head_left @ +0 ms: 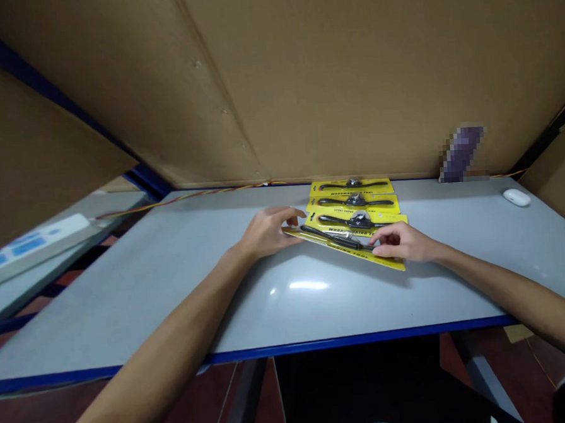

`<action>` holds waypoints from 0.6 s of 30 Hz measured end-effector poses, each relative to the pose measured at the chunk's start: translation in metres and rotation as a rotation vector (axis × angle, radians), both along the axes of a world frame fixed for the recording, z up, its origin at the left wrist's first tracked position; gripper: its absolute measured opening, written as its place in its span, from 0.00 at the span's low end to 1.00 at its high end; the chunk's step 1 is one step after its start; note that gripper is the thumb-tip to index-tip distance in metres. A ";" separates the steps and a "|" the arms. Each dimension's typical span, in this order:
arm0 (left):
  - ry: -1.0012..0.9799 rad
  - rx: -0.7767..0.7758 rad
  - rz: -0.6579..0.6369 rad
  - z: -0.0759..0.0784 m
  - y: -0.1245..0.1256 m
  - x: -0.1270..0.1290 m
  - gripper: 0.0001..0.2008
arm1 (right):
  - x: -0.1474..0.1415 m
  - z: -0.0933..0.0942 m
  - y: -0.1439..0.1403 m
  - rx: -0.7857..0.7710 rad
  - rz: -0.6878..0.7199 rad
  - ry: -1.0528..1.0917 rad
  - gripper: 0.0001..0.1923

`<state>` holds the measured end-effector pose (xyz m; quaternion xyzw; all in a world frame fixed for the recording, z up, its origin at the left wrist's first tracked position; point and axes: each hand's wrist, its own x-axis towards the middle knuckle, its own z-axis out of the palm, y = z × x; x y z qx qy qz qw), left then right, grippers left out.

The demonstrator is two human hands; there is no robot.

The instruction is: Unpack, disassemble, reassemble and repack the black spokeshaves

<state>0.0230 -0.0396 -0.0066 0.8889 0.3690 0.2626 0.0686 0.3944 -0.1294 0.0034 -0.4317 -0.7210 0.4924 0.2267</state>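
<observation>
— Yellow carded pack point(345, 243) lay tilted on the grey bench point(172, 274), left hand point(264, 232) pinching its near-left corner, right hand point(400, 242) closed lightly on its right end, seemingly to steady it.

— And inside?

— A black two-handled tool under the blister. Three matching packs point(355, 202) were lined up just behind, each holding one too.

A flat yellow blister pack point(345, 245) carrying a long black tool was held at both ends, tilted askew on the grey counter point(172, 274). It partly overlapped the nearest of three matching yellow packs point(355, 202) laid in a row behind it.
</observation>
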 end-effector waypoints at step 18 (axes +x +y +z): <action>-0.007 -0.079 -0.014 0.004 0.001 0.006 0.09 | 0.007 0.007 -0.004 0.138 -0.009 -0.091 0.26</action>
